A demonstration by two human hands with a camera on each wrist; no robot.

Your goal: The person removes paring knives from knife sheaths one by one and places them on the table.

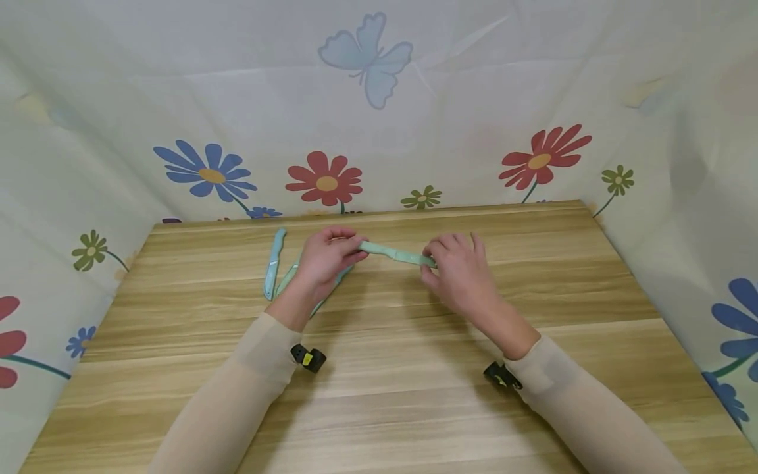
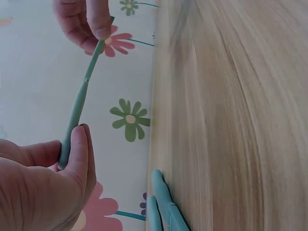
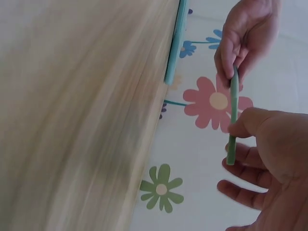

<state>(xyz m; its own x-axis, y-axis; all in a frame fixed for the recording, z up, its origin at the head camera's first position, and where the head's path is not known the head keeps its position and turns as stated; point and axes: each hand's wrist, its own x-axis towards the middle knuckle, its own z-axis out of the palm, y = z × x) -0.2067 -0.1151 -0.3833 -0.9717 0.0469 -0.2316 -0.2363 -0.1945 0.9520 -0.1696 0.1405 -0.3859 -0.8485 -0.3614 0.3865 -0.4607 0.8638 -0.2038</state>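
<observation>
Between both hands, above the wooden table, a slim light green knife (image 1: 385, 251) in a matching sheath is held nearly level. My left hand (image 1: 328, 260) pinches the handle end between thumb and fingers. At the sheathed end, my right hand (image 1: 464, 273) pinches with thumb and index finger, the other fingers spread in the right wrist view. A narrow seam between handle and sheath shows halfway along. Left of the left hand lies a light blue knife (image 1: 274, 263). A green knife (image 1: 287, 280) and a blue one (image 1: 331, 289) lie partly hidden beneath that hand.
The wood-grain table (image 1: 391, 395) reaches back to a white curtain (image 1: 237, 79) printed with flowers and a butterfly. Similar curtain sides stand to the left and right. A small black device (image 1: 309, 357) is strapped at the left wrist, another (image 1: 502, 375) at the right.
</observation>
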